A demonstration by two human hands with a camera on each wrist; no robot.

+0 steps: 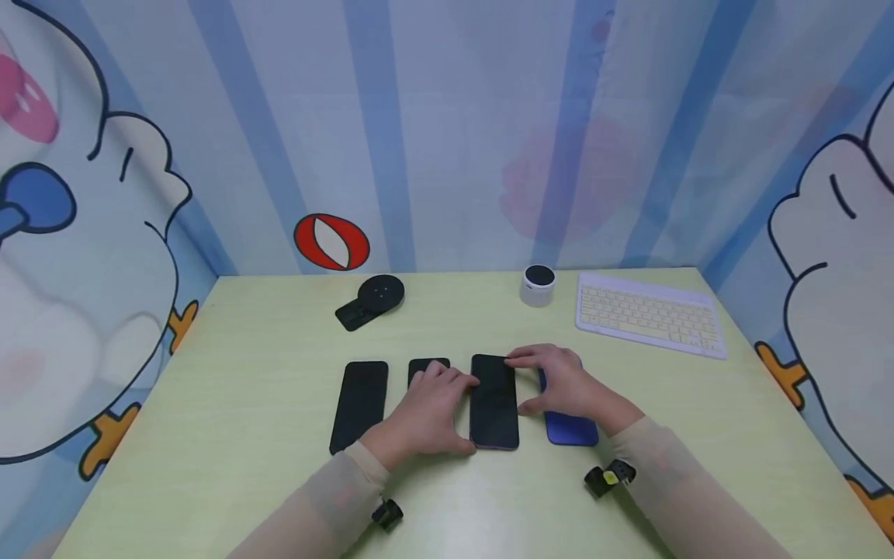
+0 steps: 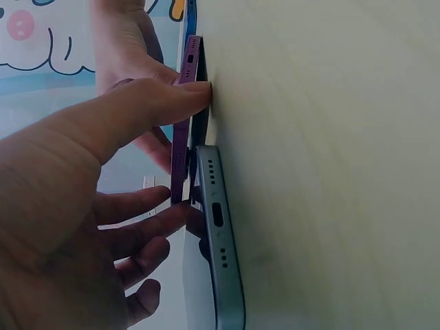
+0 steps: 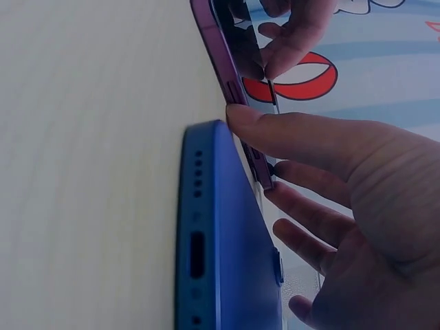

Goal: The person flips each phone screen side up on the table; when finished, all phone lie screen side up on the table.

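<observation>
Between my two hands is a black-screened smartphone point(image 1: 494, 407) with a purple frame, lying face up. My left hand point(image 1: 429, 407) holds its left side, thumb at the near corner and fingertips farther up the edge. On the opposite side my right hand point(image 1: 562, 382) holds it, with the thumb on the right edge and a finger by the far corner. A second smartphone point(image 1: 427, 363), with a pale blue-green frame point(image 2: 225, 247) in the left wrist view, is mostly hidden under my left hand. Beneath my right hand lies a blue smartphone point(image 1: 571, 429), back up.
Another dark-screened smartphone point(image 1: 359, 407) lies left of my left hand. Toward the back of the table point(image 1: 230, 373) are a black stand with a round disc point(image 1: 380, 293), a small white cylinder with a dark top point(image 1: 537, 287) and a white keyboard point(image 1: 649, 312).
</observation>
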